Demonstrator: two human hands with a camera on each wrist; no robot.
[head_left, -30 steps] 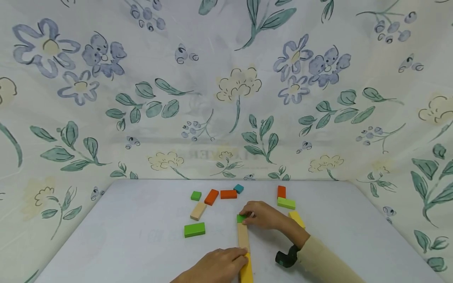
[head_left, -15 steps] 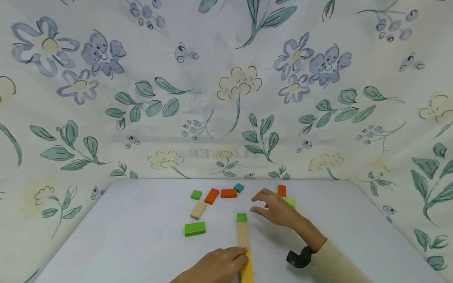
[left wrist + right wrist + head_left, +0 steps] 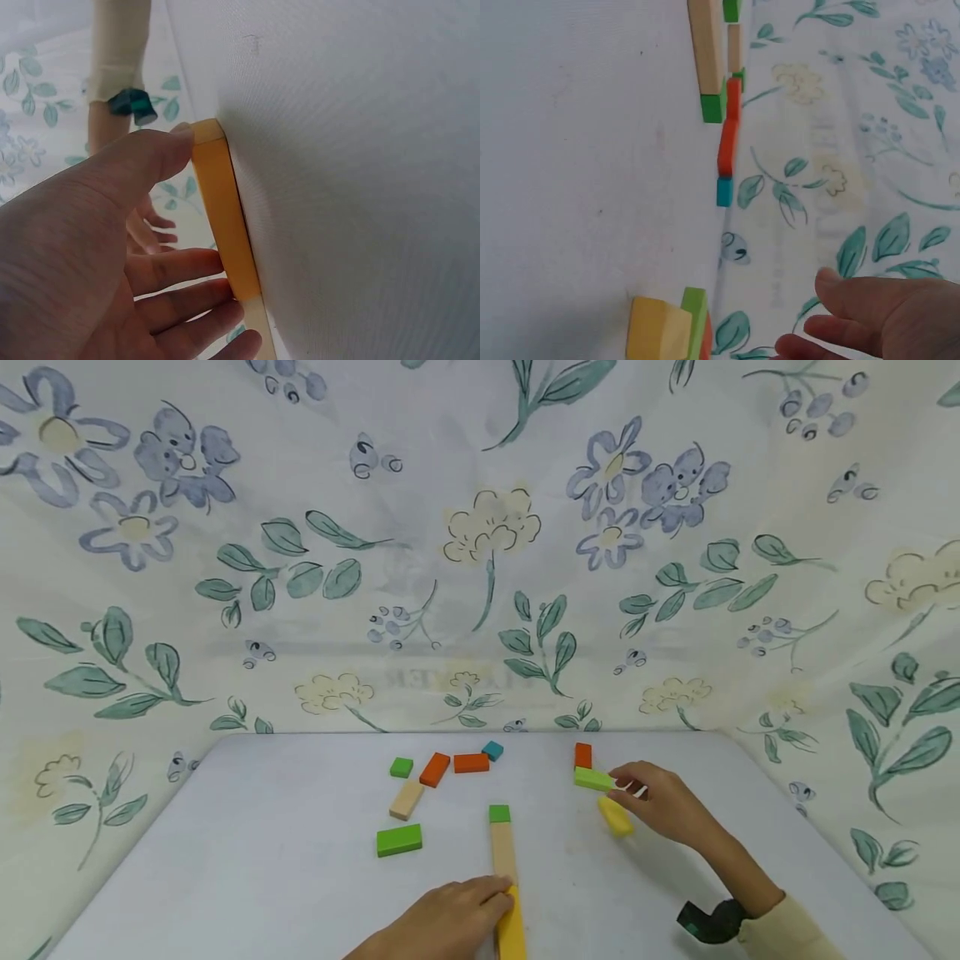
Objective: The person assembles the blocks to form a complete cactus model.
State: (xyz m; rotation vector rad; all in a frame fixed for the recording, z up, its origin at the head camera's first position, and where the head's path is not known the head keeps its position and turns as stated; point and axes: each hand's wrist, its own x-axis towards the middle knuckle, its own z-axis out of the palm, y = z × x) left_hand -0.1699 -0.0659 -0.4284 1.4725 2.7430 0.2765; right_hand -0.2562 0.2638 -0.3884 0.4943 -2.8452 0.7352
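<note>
In the head view my left hand [image 3: 446, 918] holds a yellow block [image 3: 512, 927] at the near end of a straight row on the table. The left wrist view shows the thumb at one end of this block and fingertips along its other end. A plain wooden block [image 3: 504, 852] and a small green block [image 3: 499, 814] continue the row away from me. My right hand [image 3: 663, 797] hovers with thumb and fingers apart, fingertips by the right end of a light green block [image 3: 591, 779]; contact cannot be told. Just below lies another yellow block [image 3: 615, 817].
A red block [image 3: 582, 755] stands behind the light green one. Left of the row lie a larger green block [image 3: 399, 840], a wooden block [image 3: 407, 800], a small green block [image 3: 401, 767], two red blocks [image 3: 471, 763] and a blue block [image 3: 492, 750]. Floral cloth [image 3: 480, 610] hangs behind the table.
My right hand has let go of the small green block at the row's far end and moved right to the light green block. The left hand stays on its yellow block.
</note>
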